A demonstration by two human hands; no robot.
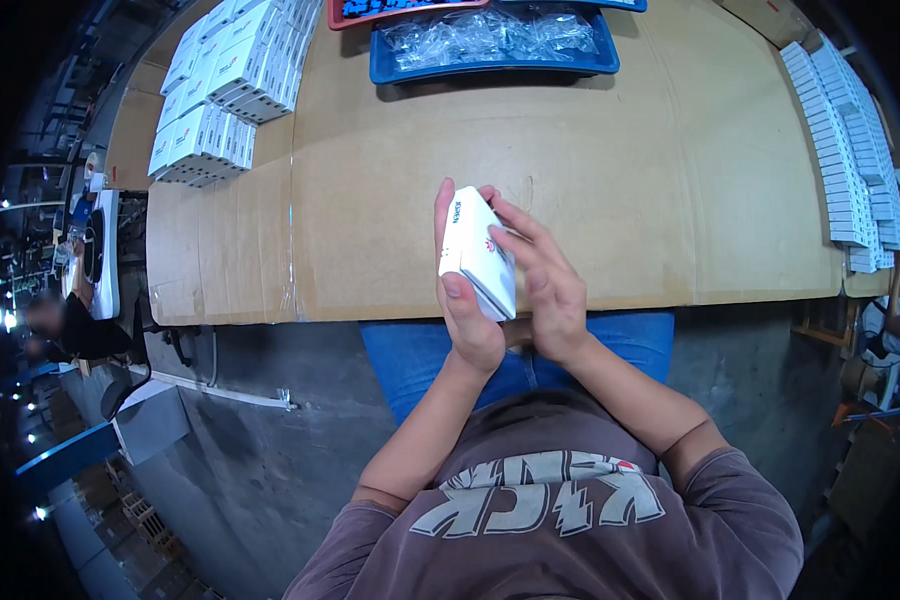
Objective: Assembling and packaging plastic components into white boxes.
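in the head view, the left hand (478,338) grips a white box (477,250) – its thumb lies on the near end and its fingers wrap the left side, closed onto it. the box is tilted, held up over the near edge of the cardboard-covered table (620,200). the right hand (558,305) is half open, fingers loosely spread and its fingertips over the box's right face – whether they press on it i cannot tell. beyond, a blue tray (495,77) holds clear plastic bags, with a red tray (410,14) just beside it. white boxes stand stacked at far left (215,90) and far right (840,150).
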